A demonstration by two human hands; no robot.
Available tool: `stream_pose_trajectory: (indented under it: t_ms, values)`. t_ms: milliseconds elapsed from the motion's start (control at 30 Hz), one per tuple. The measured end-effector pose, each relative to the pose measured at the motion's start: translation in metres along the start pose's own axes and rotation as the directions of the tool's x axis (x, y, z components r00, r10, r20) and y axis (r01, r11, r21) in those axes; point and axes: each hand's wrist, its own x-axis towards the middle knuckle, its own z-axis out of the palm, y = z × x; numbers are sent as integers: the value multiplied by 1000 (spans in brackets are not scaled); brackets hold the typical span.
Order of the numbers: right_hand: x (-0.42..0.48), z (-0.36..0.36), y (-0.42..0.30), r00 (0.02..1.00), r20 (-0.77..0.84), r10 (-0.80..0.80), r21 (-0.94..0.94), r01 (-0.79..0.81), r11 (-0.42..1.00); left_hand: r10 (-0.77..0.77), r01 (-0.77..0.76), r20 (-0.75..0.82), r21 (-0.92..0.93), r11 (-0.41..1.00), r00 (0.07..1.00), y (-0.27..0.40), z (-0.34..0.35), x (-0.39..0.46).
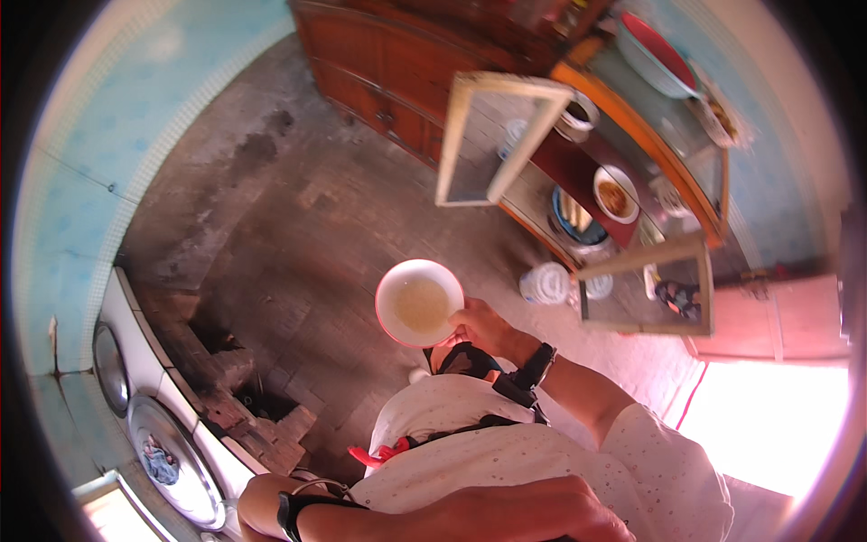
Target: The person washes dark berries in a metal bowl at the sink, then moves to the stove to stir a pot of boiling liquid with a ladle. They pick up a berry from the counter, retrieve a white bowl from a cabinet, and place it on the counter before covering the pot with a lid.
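My right hand (477, 328) grips the edge of a white bowl with a red rim (420, 303) out in front of my body. Pale, cloudy or grainy contents cover the bowl's bottom; I cannot tell exactly what they are. A dark band circles that wrist. Close to the camera, my left hand (488, 508) stretches across the bottom of the view, over my white patterned top (542, 454). Its fingertips are cut off or hidden, so whether it holds anything is unclear. A black strap and a bangle show on that arm.
At upper right, a low cabinet (528, 223) has its framed doors open, with dishes of food (615, 198) inside. A white bucket (545, 283) stands beside it. A tiled stove counter (159, 359) with round metal lids (173, 467) runs along the left, bricks (264, 440) beside it.
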Motion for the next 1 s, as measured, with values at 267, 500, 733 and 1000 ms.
stream_pose_trajectory:
  t_ms: [267,500,733,1000]
  values:
    - [125,24,-122,986,142,83,-198,-54,979,-10,8,-125,-17,1000,992,76,-93,55]
    - [196,27,-189,980,143,138,-238,-101,966,-344,260,-126,-436,862,930,137,-166,79]
    - [256,39,-230,990,85,115,-129,-104,986,-364,313,-85,-358,880,927,185,-242,89]
    - [341,66,-288,999,6,-46,63,45,997,-336,340,62,-280,898,940,269,-334,92]
